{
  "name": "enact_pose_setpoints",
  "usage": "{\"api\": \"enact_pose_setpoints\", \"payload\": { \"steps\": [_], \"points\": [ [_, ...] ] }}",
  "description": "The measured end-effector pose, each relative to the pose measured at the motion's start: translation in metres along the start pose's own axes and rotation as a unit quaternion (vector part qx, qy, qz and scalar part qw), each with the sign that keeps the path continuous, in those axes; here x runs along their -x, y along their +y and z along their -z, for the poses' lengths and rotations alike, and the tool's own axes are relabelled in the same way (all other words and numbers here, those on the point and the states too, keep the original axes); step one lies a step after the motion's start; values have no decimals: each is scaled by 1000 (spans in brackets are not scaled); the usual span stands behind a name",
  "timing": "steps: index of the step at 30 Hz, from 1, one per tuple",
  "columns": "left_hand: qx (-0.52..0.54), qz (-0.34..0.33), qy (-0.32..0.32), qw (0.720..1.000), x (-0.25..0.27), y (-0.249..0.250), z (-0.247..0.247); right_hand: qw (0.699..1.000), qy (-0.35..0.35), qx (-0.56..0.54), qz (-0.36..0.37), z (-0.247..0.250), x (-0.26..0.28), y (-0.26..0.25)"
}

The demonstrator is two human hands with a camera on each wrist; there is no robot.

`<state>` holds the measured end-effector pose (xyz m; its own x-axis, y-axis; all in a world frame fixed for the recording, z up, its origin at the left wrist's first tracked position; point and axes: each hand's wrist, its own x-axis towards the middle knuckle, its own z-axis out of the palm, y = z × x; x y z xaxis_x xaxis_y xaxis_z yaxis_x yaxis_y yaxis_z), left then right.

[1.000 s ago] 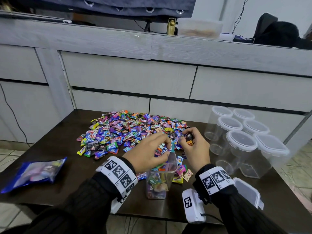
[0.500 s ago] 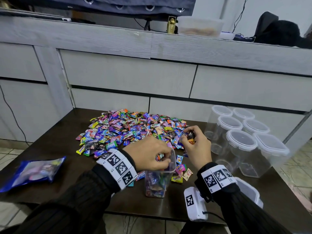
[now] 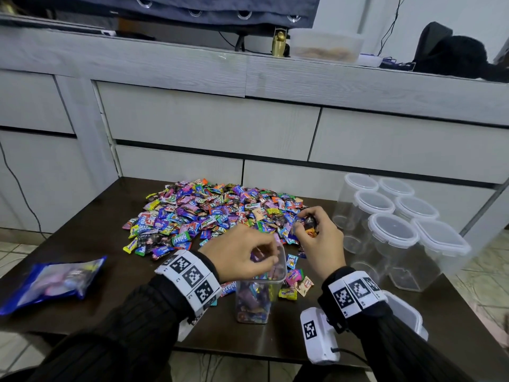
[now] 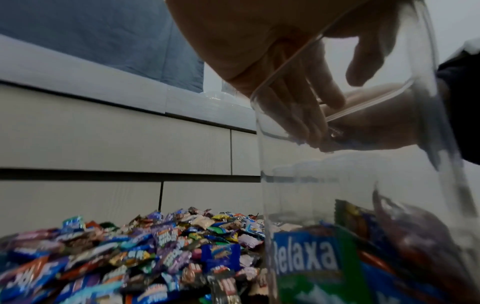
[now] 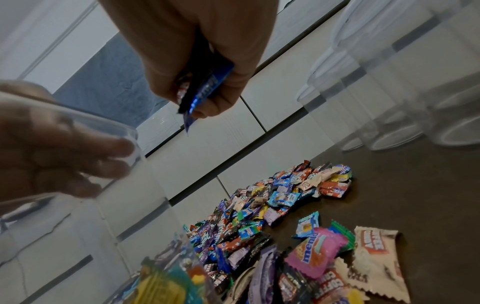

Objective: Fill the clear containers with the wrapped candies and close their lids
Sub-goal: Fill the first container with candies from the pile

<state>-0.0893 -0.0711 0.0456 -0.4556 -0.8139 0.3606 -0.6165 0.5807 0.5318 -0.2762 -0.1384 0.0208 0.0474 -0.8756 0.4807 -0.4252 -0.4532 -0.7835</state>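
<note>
Two hands work at filling: the left hand (image 3: 242, 257), fingers loosely curled, drops candies into the open container (image 3: 257, 296) at lower centre, while the right hand (image 3: 319, 241) clutches candies (image 3: 309, 226) that next need carrying over its mouth

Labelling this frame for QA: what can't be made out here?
- Head view: left hand covers the open container mouth; any candy in its fingers is unclear.
- Right wrist view: right hand hides most of its held candies; count unreadable.
- Head view: loose lid sits mostly behind the right sleeve.
</note>
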Motion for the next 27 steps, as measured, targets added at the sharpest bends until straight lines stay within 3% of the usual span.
{"api": "enact_pose_setpoints", "payload": {
  "steps": [4, 13, 18, 27],
  "points": [
    [16, -28, 121, 992, 8, -12, -4, 1000, -3, -2, 15, 4, -3, -6],
    [144, 130, -14, 981, 34, -35, -12, 991, -21, -105, 83, -4, -8, -55],
    [84, 172, 15, 981, 37, -42, -26, 983, -115, -95, 111, -30, 20, -60],
    [108, 158, 55, 980, 35, -42, -30, 978, -142, -57, 141, -35, 27, -54]
  ]
}}
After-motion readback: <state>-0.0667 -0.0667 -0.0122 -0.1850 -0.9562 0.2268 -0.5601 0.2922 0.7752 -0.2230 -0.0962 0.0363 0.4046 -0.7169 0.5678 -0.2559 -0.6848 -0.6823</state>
